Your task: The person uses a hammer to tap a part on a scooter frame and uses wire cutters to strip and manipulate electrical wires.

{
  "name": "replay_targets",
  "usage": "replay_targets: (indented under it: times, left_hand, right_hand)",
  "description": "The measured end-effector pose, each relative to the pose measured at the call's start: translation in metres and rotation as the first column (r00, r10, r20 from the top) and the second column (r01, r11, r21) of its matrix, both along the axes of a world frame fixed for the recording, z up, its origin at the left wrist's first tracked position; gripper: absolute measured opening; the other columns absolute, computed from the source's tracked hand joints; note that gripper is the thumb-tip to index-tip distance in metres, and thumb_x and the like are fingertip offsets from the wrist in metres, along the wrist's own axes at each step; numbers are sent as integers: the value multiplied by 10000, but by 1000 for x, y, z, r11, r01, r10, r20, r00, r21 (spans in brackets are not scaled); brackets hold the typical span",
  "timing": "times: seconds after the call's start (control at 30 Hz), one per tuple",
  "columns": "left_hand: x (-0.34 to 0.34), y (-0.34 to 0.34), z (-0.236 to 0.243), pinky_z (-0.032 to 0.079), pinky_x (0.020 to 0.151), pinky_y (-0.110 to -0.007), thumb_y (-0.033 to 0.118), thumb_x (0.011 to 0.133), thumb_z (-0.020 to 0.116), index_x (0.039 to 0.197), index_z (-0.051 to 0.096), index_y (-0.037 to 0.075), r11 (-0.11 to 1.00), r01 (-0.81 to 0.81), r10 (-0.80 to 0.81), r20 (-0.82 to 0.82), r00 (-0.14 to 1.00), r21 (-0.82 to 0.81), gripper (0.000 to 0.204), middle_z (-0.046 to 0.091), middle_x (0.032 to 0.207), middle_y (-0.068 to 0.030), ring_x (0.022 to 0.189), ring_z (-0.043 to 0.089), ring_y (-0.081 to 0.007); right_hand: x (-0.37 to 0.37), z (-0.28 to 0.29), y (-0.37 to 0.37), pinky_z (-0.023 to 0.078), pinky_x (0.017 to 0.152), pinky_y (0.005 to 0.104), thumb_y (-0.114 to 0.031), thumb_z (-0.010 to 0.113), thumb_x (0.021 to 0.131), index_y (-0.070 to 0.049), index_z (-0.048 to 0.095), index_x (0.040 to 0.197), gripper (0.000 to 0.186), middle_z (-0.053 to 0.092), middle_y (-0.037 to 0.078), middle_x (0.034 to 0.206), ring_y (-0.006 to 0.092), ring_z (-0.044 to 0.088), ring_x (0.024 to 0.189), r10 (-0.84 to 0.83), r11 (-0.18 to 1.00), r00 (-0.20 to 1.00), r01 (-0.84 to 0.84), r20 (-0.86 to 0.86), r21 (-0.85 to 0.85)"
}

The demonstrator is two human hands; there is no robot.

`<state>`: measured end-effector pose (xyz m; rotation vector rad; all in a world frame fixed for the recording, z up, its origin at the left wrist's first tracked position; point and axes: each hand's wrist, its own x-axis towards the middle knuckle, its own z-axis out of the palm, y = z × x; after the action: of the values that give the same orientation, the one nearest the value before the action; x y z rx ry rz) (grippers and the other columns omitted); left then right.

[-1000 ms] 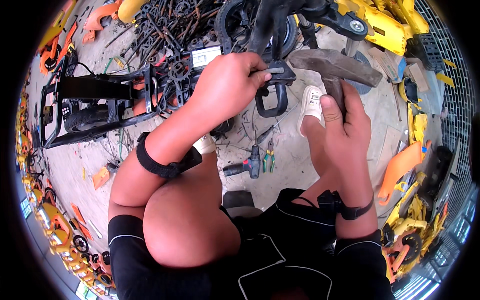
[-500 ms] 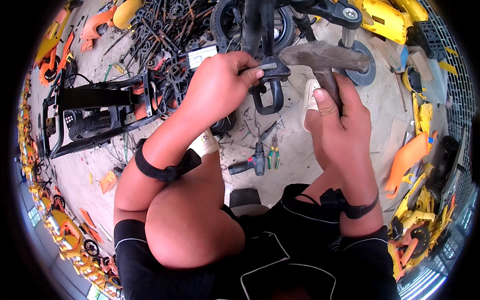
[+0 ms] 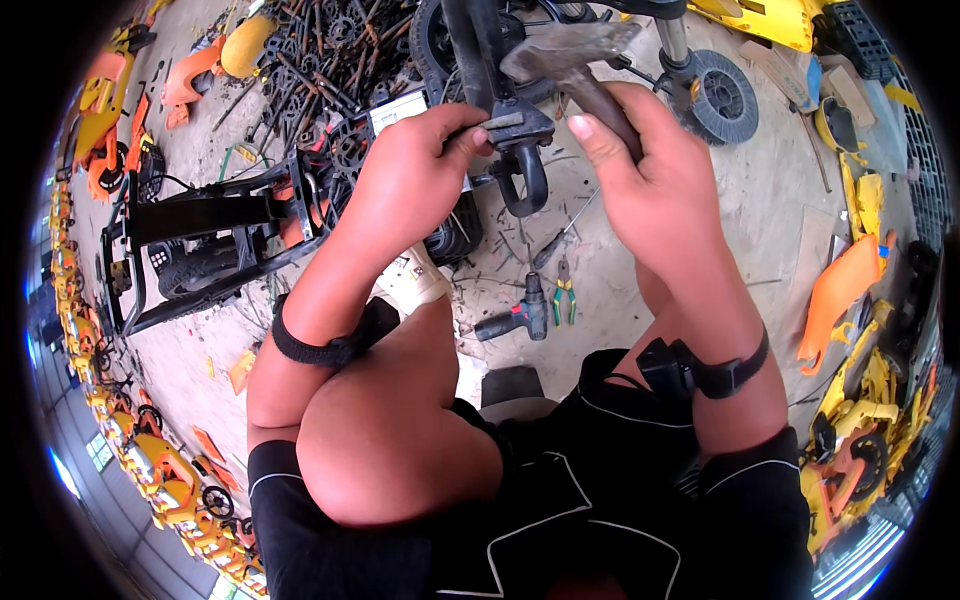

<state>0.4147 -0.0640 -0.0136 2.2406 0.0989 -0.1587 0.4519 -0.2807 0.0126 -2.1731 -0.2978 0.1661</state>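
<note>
My left hand (image 3: 415,175) is closed, pinching a short grey metal bar (image 3: 507,120) between thumb and fingers. The bar's far end lies against the black bracket (image 3: 528,128) at the end of a dark tube (image 3: 472,50). A black loop (image 3: 530,190) hangs below that bracket. In my right hand (image 3: 665,180) is the handle of a hammer; its worn, brownish-grey hammer head (image 3: 570,52) is raised just beyond the bracket and the bar, apart from both.
A cordless drill (image 3: 517,312), pliers (image 3: 565,295) and a screwdriver (image 3: 556,246) lie on the concrete floor. At left stands a black metal frame (image 3: 205,222); beyond it is a heap of rusty parts (image 3: 330,50). An orange panel (image 3: 842,285) lies at right, near a wheel (image 3: 722,98).
The hammer has moved up and left, its head now tilted and beyond the bracket. My left hand and the bar keep their place at the bracket, while the whole view has shifted somewhat.
</note>
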Motion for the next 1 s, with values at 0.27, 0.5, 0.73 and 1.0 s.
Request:
replay_targets:
  times: [0.27, 0.5, 0.73, 1.0]
  left_hand:
    - [-1, -2, -14, 504, 706, -262, 156, 1033, 568, 1216, 639, -13, 981, -99, 76, -138, 988, -169, 259, 704, 883, -34, 736, 561, -86]
    - [-2, 0, -25, 524, 723, -355, 166, 1008, 600, 1168, 638, 36, 1000, -7, 7, 37, 999, 5, 209, 687, 841, -160, 740, 659, -244]
    - [-1, 6, -26, 513, 766, -326, 142, 1018, 586, 1143, 643, 5, 998, -56, 57, 85, 995, -15, 194, 688, 877, -112, 796, 626, -186]
    - [2, 18, -40, 497, 815, -265, 174, 1063, 500, 1207, 603, 3, 933, -261, 265, -21, 964, -249, 245, 704, 1028, -40, 945, 660, -111]
  right_hand:
    - [17, -7, 10, 517, 630, 388, -363, 714, 901, -9, 659, 996, 371, 668, 159, 727, 303, 657, 656, -24, 976, 998, 9, 65, 216]
    - [21, -13, 14, 504, 621, 381, -322, 715, 883, 7, 656, 942, 339, 660, 165, 724, 294, 637, 643, -23, 979, 999, 16, 32, 205]
    - [19, -18, 17, 487, 626, 360, -330, 721, 886, 8, 642, 914, 349, 640, 127, 712, 234, 595, 634, -16, 970, 998, 29, -55, 243]
    - [17, -27, 16, 453, 607, 326, -359, 751, 871, -7, 675, 955, 371, 615, 56, 711, 146, 549, 653, 204, 945, 956, -137, -211, 296]
